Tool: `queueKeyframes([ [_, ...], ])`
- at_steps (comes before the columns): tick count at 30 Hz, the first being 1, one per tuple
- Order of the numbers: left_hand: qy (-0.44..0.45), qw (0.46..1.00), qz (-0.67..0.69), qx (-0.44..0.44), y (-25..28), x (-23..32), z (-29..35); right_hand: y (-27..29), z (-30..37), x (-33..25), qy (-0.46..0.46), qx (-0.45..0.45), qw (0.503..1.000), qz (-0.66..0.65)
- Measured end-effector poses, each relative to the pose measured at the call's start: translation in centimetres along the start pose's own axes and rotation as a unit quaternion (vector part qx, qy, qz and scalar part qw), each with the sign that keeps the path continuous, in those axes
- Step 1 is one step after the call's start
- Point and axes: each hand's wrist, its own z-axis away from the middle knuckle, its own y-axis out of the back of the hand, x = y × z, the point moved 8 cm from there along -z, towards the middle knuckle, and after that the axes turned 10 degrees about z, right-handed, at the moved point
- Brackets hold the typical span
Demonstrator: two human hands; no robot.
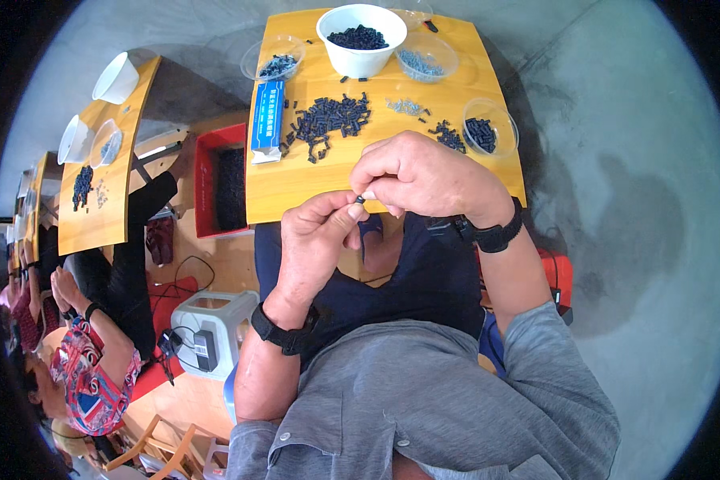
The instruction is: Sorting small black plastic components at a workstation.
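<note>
- A small black piece (361,200) is held between the fingertips of both hands, seen against the near edge of the yellow surface (284,190).
- By the left hand (318,228), the piece is pinched from below between thumb and forefinger; the other fingers are curled in.
- By the right hand (428,174), the same piece is met from above with thumb and forefinger drawn together; whether a second tiny part is gripped there cannot be told.
- A dark band is worn on each wrist.
- Beyond the hands, a loose pile of black pieces (332,118) is spread on the surface, with a blue box (267,120) laid just beside it on the left.
- A few pale bits (406,106) are scattered to the right of the pile.
- Farther right, a smaller black heap (448,137) is set beside a clear tub (500,122) in which more black pieces are held.
- At the far end, a white bowl (356,62) of dark pieces is flanked by two clear tubs, the left one (249,66) with mixed dark and bluish parts, the right one (451,62) with grey-blue parts.
- On the floor to the left, a red bin (206,184) is placed beside the surface.
- Farther left, another person (96,368) is seated.
</note>
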Motion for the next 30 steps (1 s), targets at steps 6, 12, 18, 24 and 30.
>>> queueKeyframes([
  [6, 0.004, 1.0, 0.009, -0.019, -0.2, 0.0, 0.2, -0.3, 0.2, 0.1, -0.002, -0.019, 1.0, -0.025],
  [12, 0.023, 0.998, -0.022, -0.054, -0.4, -0.2, 0.0, -0.5, -0.7, -1.8, 0.121, -0.034, 0.983, 0.134],
  [18, 0.044, 0.999, -0.013, -0.014, 0.3, -0.3, -0.3, 0.0, -1.0, -0.9, 0.041, 0.0, 0.997, 0.066],
  [24, 0.025, 0.999, 0.044, 0.02, 0.5, 0.7, -0.6, 0.5, -0.2, 0.5, 0.004, 0.091, 0.992, -0.082],
  [30, 0.028, 0.998, 0.049, -0.007, 0.2, 0.2, -0.7, 0.8, 1.0, 0.2, 0.059, 0.171, 0.981, -0.072],
])
